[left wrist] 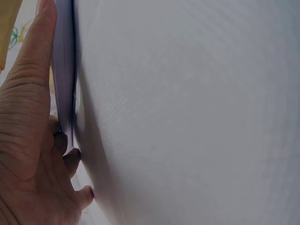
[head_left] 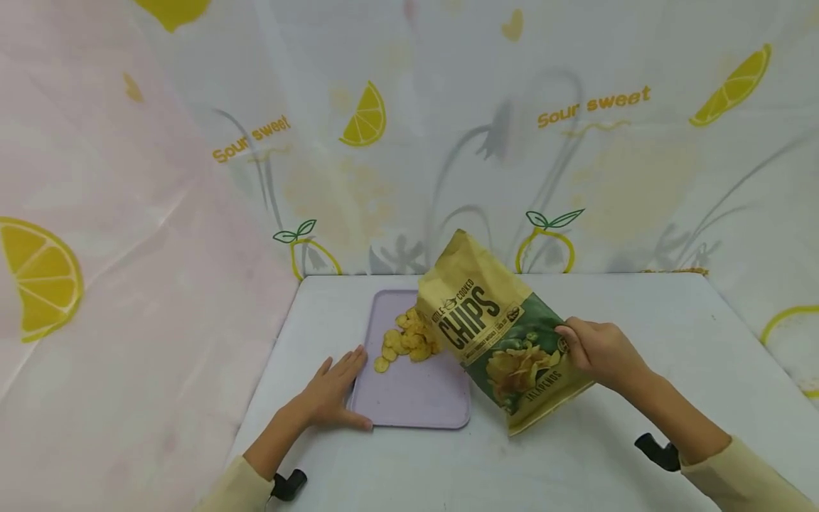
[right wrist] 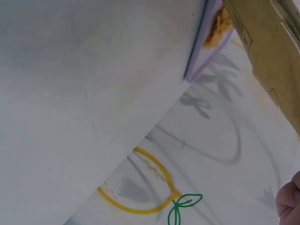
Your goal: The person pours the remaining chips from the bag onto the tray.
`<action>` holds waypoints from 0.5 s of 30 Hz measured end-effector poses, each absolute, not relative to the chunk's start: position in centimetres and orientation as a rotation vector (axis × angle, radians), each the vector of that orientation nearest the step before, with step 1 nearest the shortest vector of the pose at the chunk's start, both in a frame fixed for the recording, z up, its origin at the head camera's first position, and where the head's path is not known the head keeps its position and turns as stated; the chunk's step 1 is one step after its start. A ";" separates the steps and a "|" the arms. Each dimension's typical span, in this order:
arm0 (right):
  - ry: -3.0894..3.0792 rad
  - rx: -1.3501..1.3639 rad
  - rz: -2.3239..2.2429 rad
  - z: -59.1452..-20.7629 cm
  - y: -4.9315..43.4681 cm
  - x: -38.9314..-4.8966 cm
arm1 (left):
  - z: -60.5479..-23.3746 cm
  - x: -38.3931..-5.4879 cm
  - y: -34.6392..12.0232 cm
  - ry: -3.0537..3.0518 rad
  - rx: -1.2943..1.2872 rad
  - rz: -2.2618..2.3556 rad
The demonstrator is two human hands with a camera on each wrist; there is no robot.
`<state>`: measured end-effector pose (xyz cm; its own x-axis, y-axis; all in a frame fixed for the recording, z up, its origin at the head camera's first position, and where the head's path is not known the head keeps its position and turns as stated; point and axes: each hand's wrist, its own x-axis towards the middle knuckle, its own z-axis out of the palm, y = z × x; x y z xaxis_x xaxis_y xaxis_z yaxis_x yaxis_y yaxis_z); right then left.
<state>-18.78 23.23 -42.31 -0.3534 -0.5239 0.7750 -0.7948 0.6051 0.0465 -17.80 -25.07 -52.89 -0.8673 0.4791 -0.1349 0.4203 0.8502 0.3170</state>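
Note:
A bag of chips [head_left: 495, 334], gold and green with jalapeños on the label, is tilted with its upper end to the left over a lilac tray [head_left: 416, 405]. My right hand [head_left: 604, 352] grips the bag near its lower right side, thumb on the printed front. A small heap of chips [head_left: 409, 338] lies on the tray, partly hidden behind the bag. My left hand [head_left: 333, 395] is spread at the tray's near left corner, its fingers along the left edge and the thumb at the front edge. In the right wrist view, the bag [right wrist: 269, 56] shows its side above the tray.
The white table [head_left: 537, 469] reaches back to a hanging cloth [head_left: 409, 185] printed with lemons and "Sour sweet". A pale pink cloth [head_left: 128, 284] hangs on the left. Black wrist mounts [head_left: 657, 452] sit at both wrists.

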 end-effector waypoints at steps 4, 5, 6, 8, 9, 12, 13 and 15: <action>-2.051 1.046 0.424 -42.5 23.2 -18.7 | -52.8 -17.9 -25.1 2.815 0.692 0.420; -2.046 1.055 0.421 -42.5 23.2 -18.7 | -52.9 -17.9 -25.1 2.811 0.692 0.413; -2.039 1.059 0.411 -42.4 23.2 -18.7 | -52.9 -17.9 -25.1 2.809 0.688 0.407; -2.022 1.048 0.400 -42.3 23.3 -18.8 | -53.0 -17.9 -25.1 2.810 0.685 0.403; -2.016 1.032 0.398 -42.3 23.3 -18.9 | -53.0 -17.9 -25.2 2.813 0.686 0.398; -2.020 1.015 0.389 -42.2 23.4 -19.0 | -52.9 -17.8 -25.2 2.817 0.681 0.394; -2.029 1.021 0.395 -42.2 23.4 -19.0 | -52.9 -17.8 -25.2 2.817 0.677 0.395; -2.043 1.041 0.399 -42.3 23.3 -18.9 | -52.9 -17.8 -25.1 2.813 0.672 0.405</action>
